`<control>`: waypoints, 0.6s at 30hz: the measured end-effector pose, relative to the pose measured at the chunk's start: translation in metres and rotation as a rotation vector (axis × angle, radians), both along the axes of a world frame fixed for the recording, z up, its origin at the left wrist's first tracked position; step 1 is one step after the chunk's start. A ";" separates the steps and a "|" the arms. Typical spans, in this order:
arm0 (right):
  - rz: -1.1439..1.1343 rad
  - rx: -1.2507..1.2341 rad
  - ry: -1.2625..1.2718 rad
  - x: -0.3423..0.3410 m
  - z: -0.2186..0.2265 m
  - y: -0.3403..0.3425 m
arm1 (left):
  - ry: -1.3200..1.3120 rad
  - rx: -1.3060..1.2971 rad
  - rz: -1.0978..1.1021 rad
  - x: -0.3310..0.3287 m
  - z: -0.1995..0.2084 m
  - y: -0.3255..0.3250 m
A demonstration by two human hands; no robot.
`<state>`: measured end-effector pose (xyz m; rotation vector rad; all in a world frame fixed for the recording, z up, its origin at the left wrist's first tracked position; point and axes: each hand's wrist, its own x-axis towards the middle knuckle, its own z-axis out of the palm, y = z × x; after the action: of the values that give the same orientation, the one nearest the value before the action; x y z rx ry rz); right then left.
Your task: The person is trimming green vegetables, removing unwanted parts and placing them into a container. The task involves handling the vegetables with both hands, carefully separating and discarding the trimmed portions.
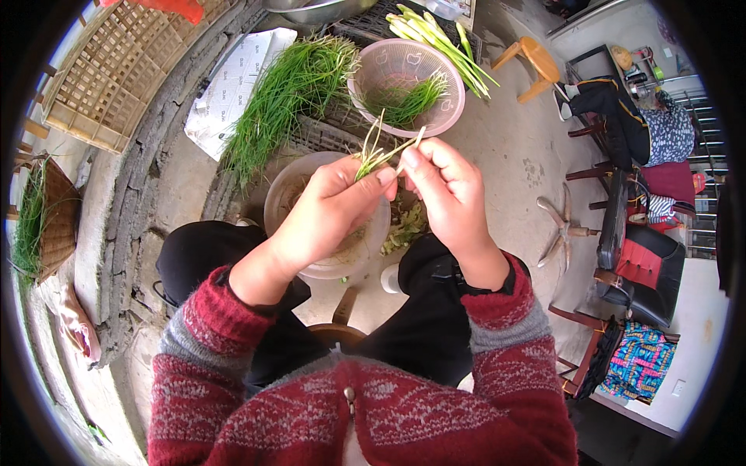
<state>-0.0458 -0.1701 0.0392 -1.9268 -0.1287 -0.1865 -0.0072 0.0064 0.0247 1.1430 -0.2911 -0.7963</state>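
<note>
A few thin green chive stalks (375, 155) are pinched in my left hand (322, 210), thumb against the fingers. Close beside it, my right hand (451, 198) is closed, thumb and forefinger gripping the pale end of a stalk. Both hands are over a pale round basin (278, 186) between my knees, partly hidden by my left hand. Beyond them a large heap of long green chives (299, 89) lies on the left. To its right, a pink plastic colander (458, 105) holds a smaller bunch of chives (412, 101).
Thick pale-green stalks (443, 43) lie behind the colander. A white printed sheet (237, 85) lies left of the heap. Further left are a woven bamboo rack (116, 70) and a basket (58, 221) of greens. A wooden stool (536, 66), chairs (645, 272) and a seated person's leg (602, 105) are on the right.
</note>
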 end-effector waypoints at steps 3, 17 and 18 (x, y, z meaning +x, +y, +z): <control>-0.174 0.217 -0.023 0.003 -0.001 -0.002 | 0.124 -0.076 -0.098 0.000 0.002 0.004; -0.083 0.269 -0.094 0.002 0.015 -0.018 | 0.433 -0.377 -0.097 0.008 0.000 0.010; -0.034 0.268 -0.026 -0.001 0.014 -0.012 | 0.420 -0.362 -0.082 0.008 0.001 0.009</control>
<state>-0.0467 -0.1819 0.0536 -1.6603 -0.0833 -0.2391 0.0010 0.0153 0.0254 0.6091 -0.1231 -0.9883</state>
